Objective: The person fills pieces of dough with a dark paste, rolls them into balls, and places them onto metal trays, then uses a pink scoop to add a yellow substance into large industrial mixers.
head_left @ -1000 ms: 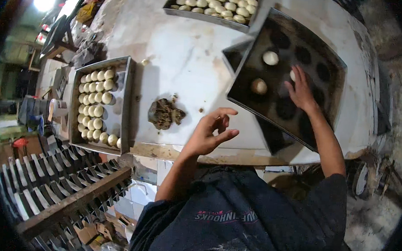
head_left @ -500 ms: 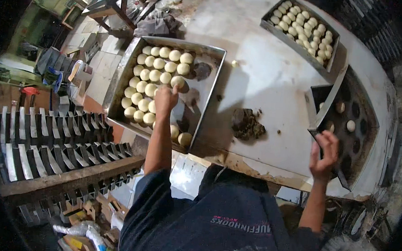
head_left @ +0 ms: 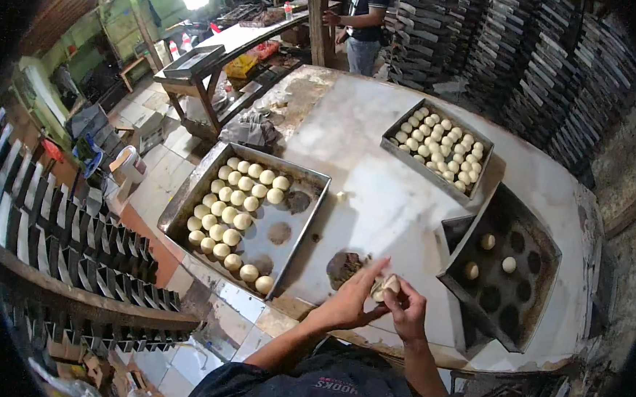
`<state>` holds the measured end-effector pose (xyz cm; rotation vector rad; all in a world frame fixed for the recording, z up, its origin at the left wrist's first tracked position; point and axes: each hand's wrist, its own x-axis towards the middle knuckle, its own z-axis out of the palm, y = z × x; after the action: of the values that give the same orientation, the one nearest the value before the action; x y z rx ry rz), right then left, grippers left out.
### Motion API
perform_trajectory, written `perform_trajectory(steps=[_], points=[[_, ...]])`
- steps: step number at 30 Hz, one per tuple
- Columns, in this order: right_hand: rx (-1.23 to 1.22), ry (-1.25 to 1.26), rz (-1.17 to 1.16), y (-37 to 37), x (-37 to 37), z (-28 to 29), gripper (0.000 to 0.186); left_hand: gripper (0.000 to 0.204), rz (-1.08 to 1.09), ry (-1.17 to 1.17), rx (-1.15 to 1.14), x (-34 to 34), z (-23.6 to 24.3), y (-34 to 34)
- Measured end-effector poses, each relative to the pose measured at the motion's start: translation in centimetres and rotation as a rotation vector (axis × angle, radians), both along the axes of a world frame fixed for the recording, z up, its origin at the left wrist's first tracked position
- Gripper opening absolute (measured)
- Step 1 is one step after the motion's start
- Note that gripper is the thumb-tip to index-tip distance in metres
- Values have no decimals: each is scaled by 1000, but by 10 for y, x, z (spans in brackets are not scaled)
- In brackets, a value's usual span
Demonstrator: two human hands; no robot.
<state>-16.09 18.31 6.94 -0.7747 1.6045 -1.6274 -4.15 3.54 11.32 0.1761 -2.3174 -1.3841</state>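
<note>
My left hand (head_left: 349,302) is open, its fingers stretched out flat beside a pale, flattened piece of dough (head_left: 385,285). My right hand (head_left: 407,313) pinches that dough between thumb and fingers. Both hands meet above the front of the table. Just behind the left hand lies a dark crumbly mound (head_left: 343,269), partly covered by the fingers. To the left, a large metal tray (head_left: 307,230) holds rows of round dough balls (head_left: 234,201). On the right, a dark tray (head_left: 537,299) with round dark marks carries 3 balls, one of them browner.
A smaller tray (head_left: 471,197) full of dough balls stands at the table's far right. Racks of metal strips (head_left: 75,235) line the left side, and stacked dark trays (head_left: 516,58) rise behind. Another person (head_left: 365,23) stands beyond the table near a wooden post (head_left: 318,24).
My left hand has left the left tray, where the ball it touched is gone. My right hand has come away from the right tray; both now meet at dough. The view has tilted up.
</note>
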Motion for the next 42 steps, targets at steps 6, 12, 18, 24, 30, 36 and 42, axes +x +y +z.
perform_trajectory(steps=[6, 12, 18, 24, 30, 36, 42], points=[[-205, 47, -314, 81, -53, 24, 40, 72, -96, 480, 253, 11, 160, 43], [-191, -68, -294, 133, -43, -2, 43, 86, 387, 223, -1060, 82, 263, 155], [-211, -126, -425, 180, -25, -6, 41, 64, 623, -466, -2204, 148, 315, 188], [-257, -33, -354, 153, 28, 10, 32, 59, 514, -555, -2038, 257, 315, 192], [-355, -91, -129, 102, 138, 37, 33, 51, 626, -526, -2044, 351, 300, 198], [-249, -57, 82, 76, 239, 43, 46, 46, 799, -160, -1663, 418, 257, 193], [-263, 14, 217, 61, 290, 58, 41, 40, 828, 327, -1122, 450, 213, 185]])
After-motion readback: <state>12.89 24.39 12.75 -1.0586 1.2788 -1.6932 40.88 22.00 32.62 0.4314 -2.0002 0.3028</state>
